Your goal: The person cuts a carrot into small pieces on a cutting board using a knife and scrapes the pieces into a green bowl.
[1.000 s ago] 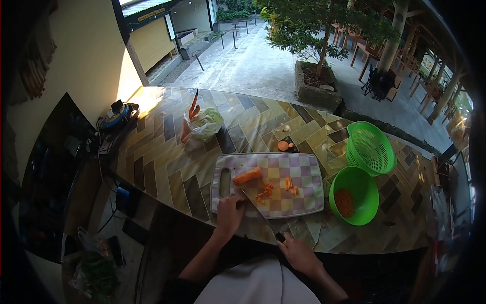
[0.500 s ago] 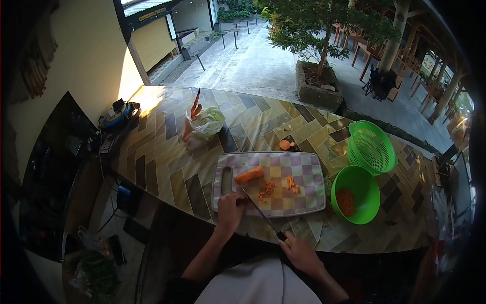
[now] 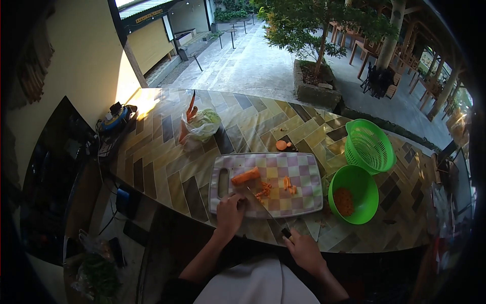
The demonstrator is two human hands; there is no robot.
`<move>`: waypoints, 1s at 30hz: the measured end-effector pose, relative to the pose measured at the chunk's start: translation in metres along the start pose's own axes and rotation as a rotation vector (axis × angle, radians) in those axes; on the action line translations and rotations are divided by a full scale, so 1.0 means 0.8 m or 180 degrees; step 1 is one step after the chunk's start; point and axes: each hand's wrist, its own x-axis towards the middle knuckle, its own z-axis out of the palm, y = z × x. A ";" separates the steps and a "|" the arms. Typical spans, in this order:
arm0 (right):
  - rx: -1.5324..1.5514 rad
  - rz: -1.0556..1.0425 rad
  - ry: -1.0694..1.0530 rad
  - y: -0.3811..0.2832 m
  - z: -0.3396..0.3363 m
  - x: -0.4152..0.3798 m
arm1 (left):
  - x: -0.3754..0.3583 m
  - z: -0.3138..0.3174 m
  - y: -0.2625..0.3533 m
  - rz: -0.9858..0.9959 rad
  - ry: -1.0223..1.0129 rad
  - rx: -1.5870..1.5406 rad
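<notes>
My right hand (image 3: 304,248) is wrapped round the dark handle of a knife (image 3: 268,215), whose blade slants up and left over the checkered cutting board (image 3: 304,205). Near the blade's tip, my left hand (image 3: 231,210) is closed at the board's lower left; what its fingers pinch, if anything, is too small to make out. A carrot piece (image 3: 245,176) lies above the left hand. Chopped carrot (image 3: 263,190) sits beside the blade, and more small pieces (image 3: 289,186) lie to the right. A green bowl (image 3: 368,195) with chopped carrot inside stands right of the board.
A green colander (image 3: 367,144) stands behind the bowl. Carrot slices (image 3: 282,145) lie beyond the board. A plastic bag (image 3: 202,124) with leafy vegetable and carrots is farther back left. Cables and a blue device (image 3: 115,119) sit at the table's left end.
The knife blade and my right hand have shifted slightly right relative to the board. The whole view has moved a little; the carrot piece stays on the board.
</notes>
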 end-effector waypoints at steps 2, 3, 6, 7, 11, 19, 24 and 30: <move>-0.0064 0.0079 0.0149 0.005 -0.009 -0.002 | 0.004 0.007 0.016 -0.0079 -0.0011 0.0144; -0.0010 0.0086 0.0226 0.010 -0.010 -0.003 | 0.010 0.011 0.023 -0.0002 0.0006 0.0124; 0.0154 0.0106 0.0445 0.020 -0.012 -0.004 | 0.024 0.021 0.034 0.0258 0.0115 -0.0057; 0.0210 0.0114 0.0513 0.019 -0.014 -0.008 | 0.028 0.028 0.032 0.0367 0.0189 -0.0201; 0.0218 0.0237 0.0781 0.024 -0.012 -0.017 | 0.036 0.027 0.030 0.0396 0.0560 -0.0591; 0.0025 0.0092 0.0906 0.026 -0.014 -0.031 | 0.054 0.020 0.058 0.0540 -0.0059 -0.0033; -0.0215 0.0132 0.0832 0.029 -0.014 -0.041 | 0.061 0.036 0.049 0.0400 -0.0241 0.0415; -0.0138 0.0130 0.0864 0.022 -0.017 -0.060 | 0.078 0.046 0.022 0.0179 -0.0375 0.0074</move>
